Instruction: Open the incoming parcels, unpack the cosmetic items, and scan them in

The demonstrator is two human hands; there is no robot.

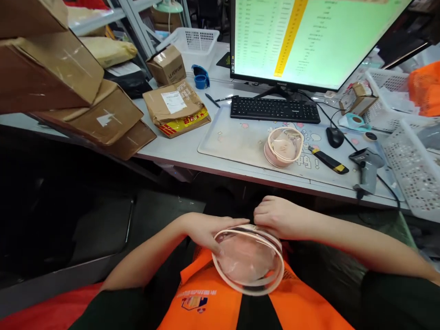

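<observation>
A round, clear pouch with pale pink trim is held tilted in front of the orange vest. My left hand grips its left side, thumb on the clear face and fingers along the far rim. At the far right rim my right hand is closed with curled fingers. Whatever lies between those fingers is hidden. A second round pink-trimmed pouch sits on the desk mat beyond my hands.
A box cutter, barcode scanner, mouse and keyboard lie on the desk below the monitor. Cardboard boxes and an opened parcel are at left. White baskets stand at right.
</observation>
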